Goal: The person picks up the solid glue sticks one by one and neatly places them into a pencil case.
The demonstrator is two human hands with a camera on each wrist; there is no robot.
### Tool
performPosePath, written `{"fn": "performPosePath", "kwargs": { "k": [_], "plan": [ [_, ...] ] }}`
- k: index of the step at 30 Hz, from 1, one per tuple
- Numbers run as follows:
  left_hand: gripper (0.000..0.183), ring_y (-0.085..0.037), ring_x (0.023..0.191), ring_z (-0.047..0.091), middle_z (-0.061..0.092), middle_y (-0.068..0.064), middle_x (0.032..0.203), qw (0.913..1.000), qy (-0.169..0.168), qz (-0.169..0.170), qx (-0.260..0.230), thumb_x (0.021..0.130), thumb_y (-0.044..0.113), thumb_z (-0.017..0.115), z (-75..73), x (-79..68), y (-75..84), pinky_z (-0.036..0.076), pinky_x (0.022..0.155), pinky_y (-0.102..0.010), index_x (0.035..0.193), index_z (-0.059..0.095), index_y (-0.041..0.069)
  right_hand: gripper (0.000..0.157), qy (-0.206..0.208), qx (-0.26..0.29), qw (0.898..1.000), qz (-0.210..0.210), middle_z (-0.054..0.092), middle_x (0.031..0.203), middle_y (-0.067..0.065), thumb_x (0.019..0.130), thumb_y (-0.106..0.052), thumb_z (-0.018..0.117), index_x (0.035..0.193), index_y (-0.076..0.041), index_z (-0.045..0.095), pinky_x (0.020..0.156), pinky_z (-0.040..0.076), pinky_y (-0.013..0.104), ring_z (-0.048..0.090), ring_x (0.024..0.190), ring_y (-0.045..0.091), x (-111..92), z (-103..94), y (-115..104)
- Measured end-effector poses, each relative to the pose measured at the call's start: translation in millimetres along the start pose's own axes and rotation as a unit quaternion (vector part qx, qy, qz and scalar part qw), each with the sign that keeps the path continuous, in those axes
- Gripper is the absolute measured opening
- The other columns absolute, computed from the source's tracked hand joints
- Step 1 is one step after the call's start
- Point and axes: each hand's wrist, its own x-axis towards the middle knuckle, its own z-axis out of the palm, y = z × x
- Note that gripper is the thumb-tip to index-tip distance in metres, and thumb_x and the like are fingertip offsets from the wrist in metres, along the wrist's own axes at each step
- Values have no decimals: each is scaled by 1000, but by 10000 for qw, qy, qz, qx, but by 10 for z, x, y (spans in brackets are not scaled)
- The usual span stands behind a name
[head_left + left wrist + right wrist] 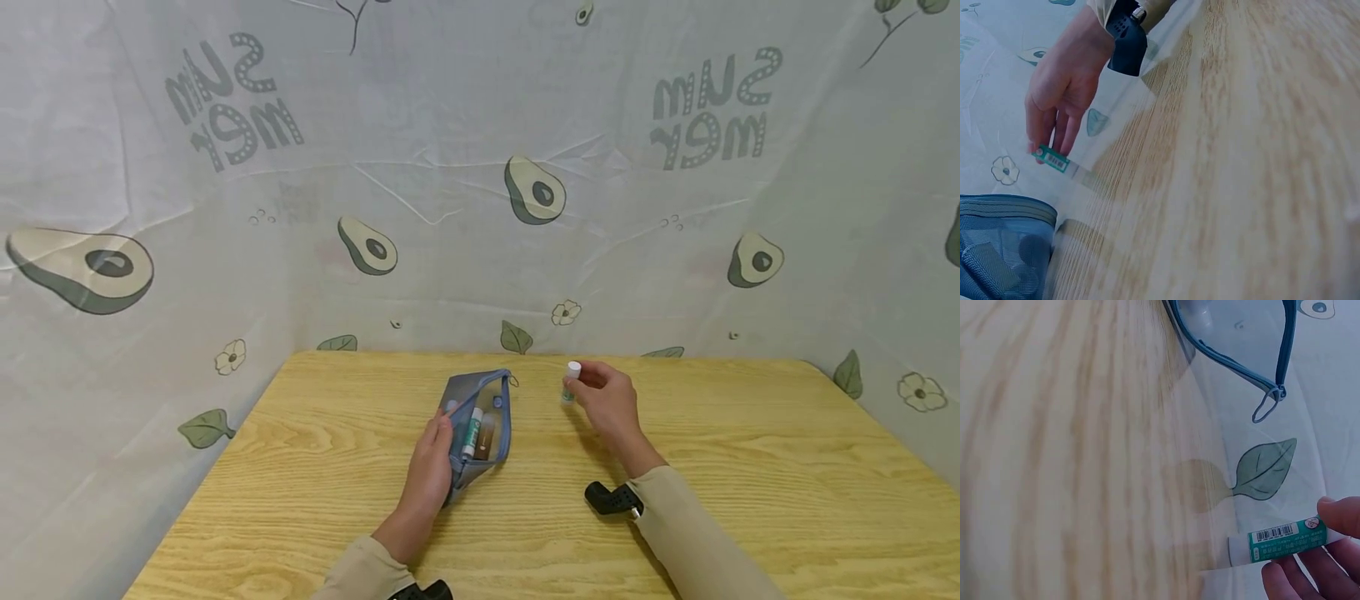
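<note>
My left hand (pixel 431 467) grips the near left side of a blue mesh zip pouch (pixel 504 442), whose mouth gapes to the right. Inside lie a glue stick (pixel 472 432) with a white cap and green label, and a brown item (pixel 484 438) of unclear kind. To the right of the pouch, my right hand (pixel 611 404) pinches another glue stick (pixel 1288 540) between thumb and fingers. That one stands roughly upright, white cap up, its green label with a barcode showing in the right wrist view. Whether its base touches the table cannot be told.
The wood-grain table (pixel 750 433) stretches out on both sides of my hands. A pale curtain (pixel 450 275) printed with avocados and leaves hangs at the back and sides. A black wrist device (pixel 611 498) sits by my right cuff. A pull loop (pixel 1265 409) dangles from the zip.
</note>
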Motion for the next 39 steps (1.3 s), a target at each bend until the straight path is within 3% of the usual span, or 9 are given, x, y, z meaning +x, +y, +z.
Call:
{"fn": "performPosePath", "kwargs": {
  "k": [8, 13, 23, 31, 39],
  "plan": [
    [64, -48, 164, 10, 19, -23, 177, 9999, 32, -158, 46, 118, 43, 28, 3, -2, 11, 11, 131, -68, 167, 29, 2, 36, 218, -81, 9997, 76, 74, 131, 21, 103, -22, 72, 134, -4, 72, 97, 60, 37, 70, 121, 34, 12, 7, -58],
    [64, -48, 164, 9, 18, -23, 177, 9998, 1, -186, 48, 118, 43, 26, 1, -14, 5, 10, 132, -68, 168, 27, 2, 37, 253, 105, 9995, 165, 72, 133, 22, 103, -20, 72, 136, -3, 71, 101, 61, 43, 69, 122, 34, -1, -6, -96],
    [68, -50, 163, 12, 20, -25, 176, 9996, 67, -263, 63, 117, 45, 29, 8, -11, 14, 13, 131, -69, 168, 23, 0, 40, 351, 169, 9992, -132, 71, 133, 22, 103, -22, 72, 138, -4, 70, 80, 54, 13, 68, 121, 30, -22, -35, -232],
    [67, -50, 163, 11, 20, -26, 175, 9997, 34, -245, 38, 118, 43, 29, 10, -17, 14, 13, 131, -69, 168, 22, 0, 38, 262, 822, 9961, -177, 71, 124, 19, 102, -15, 73, 136, 0, 69, 88, 62, 18, 69, 95, -2, -34, -32, -341],
    [65, -49, 164, 11, 20, -25, 176, 9997, 53, -227, 62, 117, 43, 29, 10, -20, 19, 12, 131, -69, 168, 27, 1, 39, 227, 1373, 9901, -163, 70, 110, 5, 102, -11, 72, 136, 4, 67, 91, 62, 21, 72, 93, -1, -64, -39, -454]
  ]
}}
